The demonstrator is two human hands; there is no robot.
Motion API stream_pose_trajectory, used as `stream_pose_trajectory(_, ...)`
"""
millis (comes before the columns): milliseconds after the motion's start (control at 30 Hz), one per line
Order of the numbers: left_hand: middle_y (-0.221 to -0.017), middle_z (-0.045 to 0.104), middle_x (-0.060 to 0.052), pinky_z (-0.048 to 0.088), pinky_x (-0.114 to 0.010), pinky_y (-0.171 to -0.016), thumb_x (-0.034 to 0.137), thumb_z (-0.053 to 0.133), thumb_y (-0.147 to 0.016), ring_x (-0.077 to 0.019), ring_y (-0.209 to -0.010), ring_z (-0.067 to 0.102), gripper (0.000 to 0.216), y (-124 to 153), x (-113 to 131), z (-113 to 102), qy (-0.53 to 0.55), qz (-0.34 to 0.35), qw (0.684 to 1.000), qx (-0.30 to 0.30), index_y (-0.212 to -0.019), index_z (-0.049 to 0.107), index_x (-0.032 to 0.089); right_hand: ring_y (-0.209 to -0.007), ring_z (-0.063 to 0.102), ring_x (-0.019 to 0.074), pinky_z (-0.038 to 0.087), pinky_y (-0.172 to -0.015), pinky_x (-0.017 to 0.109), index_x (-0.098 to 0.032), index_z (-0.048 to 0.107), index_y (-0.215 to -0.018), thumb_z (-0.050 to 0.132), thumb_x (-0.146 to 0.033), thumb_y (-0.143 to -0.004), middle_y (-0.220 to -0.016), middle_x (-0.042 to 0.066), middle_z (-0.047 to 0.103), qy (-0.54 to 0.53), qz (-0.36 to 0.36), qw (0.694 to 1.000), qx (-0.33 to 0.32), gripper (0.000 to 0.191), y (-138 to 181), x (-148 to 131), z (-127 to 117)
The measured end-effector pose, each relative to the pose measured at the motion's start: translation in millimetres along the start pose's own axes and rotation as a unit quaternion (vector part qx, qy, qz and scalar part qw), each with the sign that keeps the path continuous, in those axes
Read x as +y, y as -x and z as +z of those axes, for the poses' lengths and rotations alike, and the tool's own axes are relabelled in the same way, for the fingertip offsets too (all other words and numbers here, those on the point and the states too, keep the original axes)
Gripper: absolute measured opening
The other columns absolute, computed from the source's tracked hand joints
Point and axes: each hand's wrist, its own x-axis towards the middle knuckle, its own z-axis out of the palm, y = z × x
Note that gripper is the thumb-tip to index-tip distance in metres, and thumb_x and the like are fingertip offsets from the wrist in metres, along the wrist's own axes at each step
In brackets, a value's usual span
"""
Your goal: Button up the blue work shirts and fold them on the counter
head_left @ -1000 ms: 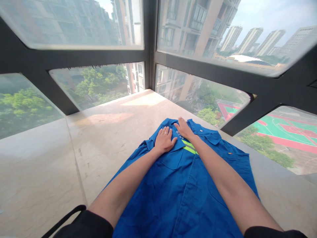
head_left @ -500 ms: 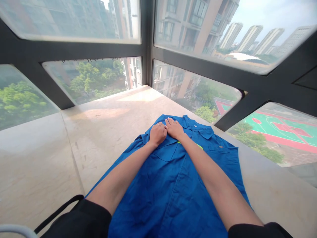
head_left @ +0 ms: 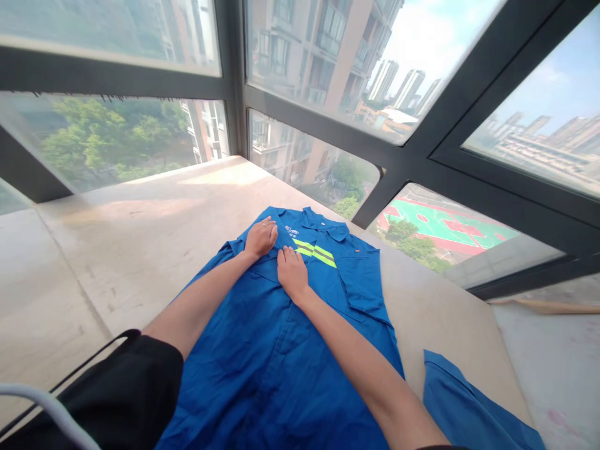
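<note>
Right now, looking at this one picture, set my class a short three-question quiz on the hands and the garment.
1. True or false: both hands rest on the blue cotton work shirt with yellow-green reflective stripes.
2. Which hand lies nearer the collar: A the left hand, B the right hand?
3. Fill in: the shirt lies spread on a pale ____ window ledge.

Key
1. True; each palm lies on the chest panel.
2. A; the left hand, wearing a ring, sits beside the collar, the right hand just below the stripes.
3. Stone.
</note>
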Motion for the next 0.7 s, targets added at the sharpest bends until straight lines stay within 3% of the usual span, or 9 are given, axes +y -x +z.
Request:
stream_pose_trajectory(133, -0.140, 0.056, -0.013, 0.028, -0.046, -0.115, 0.037, 0.027, -0.099, -0.0271, -0.143, 0.033, 0.050, 20, -13, -19, -0.065, -0.011, 0.996, -0.062, -0.123, 0.063, 0.012, -0.141, 0.036, 0.0287, 0.029, -0.115, 0.046, -0.009, 0.046, -0.141, 0.029, -0.018, -0.098, -0.152, 0.016, 0.041, -0.006, 0.016, 1.000, -0.021, 0.048, 10, -2, -3)
stream_pose_trajectory(233, -0.154, 0.036, -0.019, 0.021, -0.054, -0.116, 0.051, 0.029, -0.098, -0.0343, -0.147, 0.022, 0.063, 40, -31, -39, -0.126, -0.068, 0.982, -0.124, -0.142, 0.046, 0.010, -0.142, 0.035, 0.0282, 0.028, -0.115, 0.044, -0.009, 0.047, -0.141, 0.030, -0.018, -0.098, -0.152, 0.016, 0.041, -0.008, 0.026, 0.999, -0.026, 0.047, 7, -2, -5)
stream_pose_trajectory(367, -0.159, 0.024, -0.018, 0.019, -0.051, -0.116, 0.058, 0.022, -0.097, -0.0330, -0.149, 0.017, 0.073, 67, -56, -65, -0.128, -0.085, 0.962, -0.226, -0.154, 0.025, 0.012, -0.143, 0.034, 0.0272, 0.030, -0.114, 0.046, -0.010, 0.046, -0.141, 0.030, -0.017, -0.097, -0.153, 0.016, 0.040, -0.004, 0.035, 0.998, -0.044, 0.047, 5, -5, -10)
stream_pose_trajectory(500, -0.160, 0.023, -0.018, 0.019, -0.053, -0.116, 0.059, 0.021, -0.097, -0.0358, -0.148, 0.017, 0.073, 98, -62, -81, -0.148, -0.124, 0.955, -0.227, -0.154, 0.025, 0.014, -0.142, 0.034, 0.0296, 0.028, -0.113, 0.053, -0.009, 0.047, -0.140, 0.027, -0.016, -0.097, -0.153, 0.018, 0.038, 0.027, 0.073, 0.995, -0.064, 0.047, 5, -18, -17)
stream_pose_trajectory(700, -0.158, 0.025, -0.022, 0.022, -0.057, -0.113, 0.056, 0.019, -0.097, -0.0371, -0.147, 0.021, 0.071, 151, -36, -101, -0.189, -0.155, 0.947, -0.209, -0.154, 0.027, 0.013, -0.136, 0.041, 0.0370, 0.022, -0.108, 0.063, -0.003, 0.053, -0.132, 0.029, -0.009, -0.093, -0.144, 0.030, 0.044, 0.014, 0.145, 0.988, -0.044, 0.046, 9, -38, -28)
